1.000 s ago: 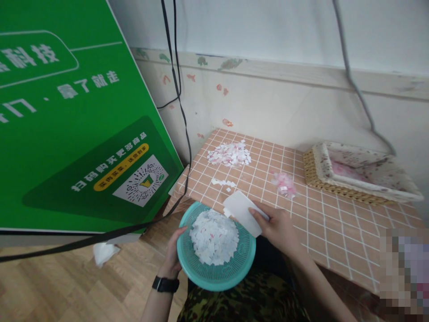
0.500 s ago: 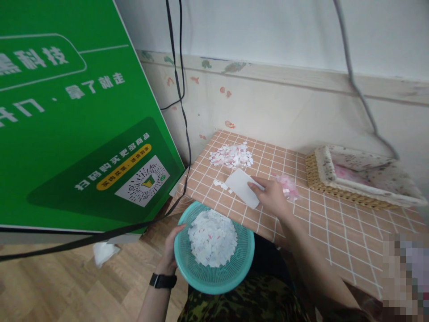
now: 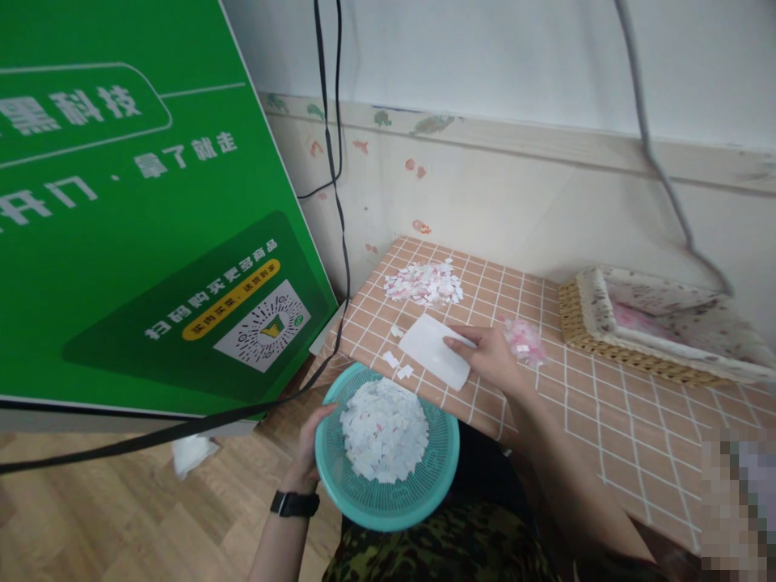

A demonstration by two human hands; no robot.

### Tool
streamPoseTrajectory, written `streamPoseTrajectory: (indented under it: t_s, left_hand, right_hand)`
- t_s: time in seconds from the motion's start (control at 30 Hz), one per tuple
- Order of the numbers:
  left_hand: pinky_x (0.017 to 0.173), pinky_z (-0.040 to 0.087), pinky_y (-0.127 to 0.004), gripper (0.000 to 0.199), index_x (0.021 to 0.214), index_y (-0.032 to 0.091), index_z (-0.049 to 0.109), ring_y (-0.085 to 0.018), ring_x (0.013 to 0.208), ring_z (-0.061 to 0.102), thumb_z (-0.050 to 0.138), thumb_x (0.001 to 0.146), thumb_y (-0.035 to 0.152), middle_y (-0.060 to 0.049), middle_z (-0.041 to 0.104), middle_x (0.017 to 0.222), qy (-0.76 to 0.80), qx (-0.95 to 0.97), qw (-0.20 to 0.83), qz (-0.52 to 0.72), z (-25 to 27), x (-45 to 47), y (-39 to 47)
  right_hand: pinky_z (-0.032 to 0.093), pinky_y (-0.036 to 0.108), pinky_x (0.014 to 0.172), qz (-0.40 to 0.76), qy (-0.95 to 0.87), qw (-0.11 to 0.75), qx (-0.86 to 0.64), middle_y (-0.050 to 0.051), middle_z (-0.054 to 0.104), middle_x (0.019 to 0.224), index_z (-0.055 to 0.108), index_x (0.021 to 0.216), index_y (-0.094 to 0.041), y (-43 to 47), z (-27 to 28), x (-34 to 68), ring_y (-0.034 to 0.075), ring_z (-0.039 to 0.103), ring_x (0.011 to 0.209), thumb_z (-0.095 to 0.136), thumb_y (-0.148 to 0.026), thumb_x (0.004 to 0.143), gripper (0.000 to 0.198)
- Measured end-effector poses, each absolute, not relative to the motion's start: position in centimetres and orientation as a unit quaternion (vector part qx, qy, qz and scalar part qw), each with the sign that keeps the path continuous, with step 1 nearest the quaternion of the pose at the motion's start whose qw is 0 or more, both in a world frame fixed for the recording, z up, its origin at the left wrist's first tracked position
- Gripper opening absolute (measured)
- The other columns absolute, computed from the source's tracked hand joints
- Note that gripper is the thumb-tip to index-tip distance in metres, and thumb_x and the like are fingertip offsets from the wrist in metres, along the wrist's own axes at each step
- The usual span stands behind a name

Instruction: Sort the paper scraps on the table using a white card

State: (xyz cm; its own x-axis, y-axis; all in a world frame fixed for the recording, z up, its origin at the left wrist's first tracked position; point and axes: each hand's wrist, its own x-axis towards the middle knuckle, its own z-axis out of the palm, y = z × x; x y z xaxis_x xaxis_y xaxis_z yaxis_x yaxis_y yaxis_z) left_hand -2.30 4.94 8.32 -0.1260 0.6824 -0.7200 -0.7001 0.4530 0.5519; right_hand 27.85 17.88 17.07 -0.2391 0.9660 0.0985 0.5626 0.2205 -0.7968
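My left hand (image 3: 310, 443) grips the left rim of a round teal plastic basket (image 3: 433, 485), which sits just below the table edge. A heap of small white paper pieces (image 3: 385, 428), some with pink marks, lies inside it. On the table, my right hand (image 3: 485, 352) pinches a flat white scraper (image 3: 435, 349) by its right side. A few loose paper pieces (image 3: 398, 365) lie between the scraper and the table's front edge. Behind the scraper is a pile of white and pinkish paper bits (image 3: 424, 281). Beside my right hand sits a small pink pile (image 3: 524, 341).
The table wears a brown checked cloth (image 3: 606, 428). A lined wicker basket (image 3: 660, 323) with pink contents stands at its back right. A green printed panel (image 3: 121, 242) rises at left, and a black cable (image 3: 343, 267) hangs before it. White crumpled material (image 3: 192, 453) lies on the floor.
The scraper in my right hand has shifted slightly toward the table's front edge, and the loose paper pieces ahead of it have moved nearer the teal basket. My left hand keeps its grip.
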Motion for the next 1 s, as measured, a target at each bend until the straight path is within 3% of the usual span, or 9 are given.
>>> streamPoseTrajectory:
  t_s: [0.13, 0.33, 0.43, 0.57, 0.67, 0.83, 0.93, 1.0]
  left_hand:
    - [0.051, 0.051, -0.029, 0.004, 0.062, 0.013, 0.069, -0.018, 0.048, 0.063, 0.068, 0.065, 0.015, -0.004, 0.071, 0.054, 0.533, -0.011, 0.656, 0.534, 8.7, -3.2, 4.9]
    - [0.051, 0.051, -0.029, 0.006, 0.065, 0.011, 0.069, -0.019, 0.048, 0.064, 0.066, 0.068, 0.016, -0.006, 0.071, 0.056, 0.52, -0.011, 0.668, 0.532, 9.1, -3.4, 5.0]
    - [0.051, 0.051, -0.029, 0.006, 0.063, 0.011, 0.068, -0.018, 0.047, 0.063, 0.065, 0.068, 0.014, -0.005, 0.071, 0.054, 0.517, -0.013, 0.669, 0.534, 9.4, -3.3, 5.0]
    - [0.049, 0.05, -0.027, 0.009, 0.063, 0.012, 0.068, -0.018, 0.047, 0.063, 0.064, 0.07, 0.013, -0.005, 0.071, 0.054, 0.516, -0.012, 0.667, 0.538, 9.4, -3.4, 5.0]
    - [0.053, 0.052, -0.028, 0.008, 0.067, 0.01, 0.07, -0.018, 0.051, 0.065, 0.065, 0.071, 0.016, -0.007, 0.073, 0.059, 0.504, -0.006, 0.672, 0.542, 8.9, -3.5, 4.9]
    - [0.057, 0.055, -0.033, 0.011, 0.071, 0.011, 0.071, -0.022, 0.055, 0.067, 0.067, 0.07, 0.02, -0.008, 0.074, 0.063, 0.511, 0.005, 0.68, 0.526, 8.2, -3.6, 4.8]
    - [0.057, 0.055, -0.033, 0.008, 0.069, 0.012, 0.071, -0.021, 0.054, 0.067, 0.065, 0.07, 0.018, -0.007, 0.074, 0.061, 0.514, 0.003, 0.677, 0.527, 8.2, -3.6, 4.7]
    - [0.055, 0.055, -0.032, 0.007, 0.065, 0.013, 0.069, -0.02, 0.052, 0.066, 0.065, 0.069, 0.016, -0.006, 0.073, 0.058, 0.518, -0.007, 0.676, 0.524, 8.4, -3.6, 4.7]
  right_hand:
    - [0.053, 0.036, 0.071, 0.315, -0.696, 0.325, -0.557, 0.006, 0.07, 0.104, 0.069, 0.107, -0.02, 18.0, 16.9, 27.0, 0.024, 0.066, 0.085, 0.053, -0.036, 0.085, 0.032]
    - [0.051, 0.032, 0.066, 0.395, -0.755, 0.251, -0.458, 0.001, 0.072, 0.096, 0.07, 0.106, -0.026, 15.7, 17.3, 24.1, 0.02, 0.066, 0.075, 0.05, -0.036, 0.087, 0.029]
    - [0.051, 0.031, 0.065, 0.379, -0.73, 0.294, -0.486, 0.002, 0.072, 0.096, 0.07, 0.106, -0.023, 17.0, 17.4, 24.3, 0.022, 0.067, 0.078, 0.052, -0.038, 0.086, 0.031]
    - [0.051, 0.036, 0.074, 0.279, -0.698, 0.349, -0.559, 0.007, 0.07, 0.105, 0.067, 0.111, -0.019, 20.2, 17.2, 24.9, 0.025, 0.065, 0.089, 0.053, -0.034, 0.085, 0.034]
    - [0.05, 0.036, 0.077, 0.283, -0.728, 0.32, -0.537, 0.007, 0.07, 0.103, 0.069, 0.109, -0.02, 20.3, 17.3, 24.4, 0.023, 0.066, 0.088, 0.052, -0.031, 0.085, 0.03]
    - [0.052, 0.029, 0.067, 0.407, -0.774, 0.226, -0.43, 0.001, 0.073, 0.093, 0.07, 0.106, -0.025, 16.4, 18.3, 23.8, 0.017, 0.066, 0.074, 0.05, -0.031, 0.087, 0.028]
    - [0.053, 0.03, 0.066, 0.398, -0.744, 0.268, -0.465, 0.002, 0.072, 0.1, 0.07, 0.107, -0.025, 15.9, 18.9, 26.1, 0.019, 0.067, 0.079, 0.052, -0.038, 0.086, 0.03]
    - [0.053, 0.032, 0.069, 0.31, -0.709, 0.332, -0.539, 0.004, 0.071, 0.102, 0.071, 0.103, -0.024, 16.8, 19.3, 28.9, 0.022, 0.067, 0.083, 0.055, -0.04, 0.083, 0.031]
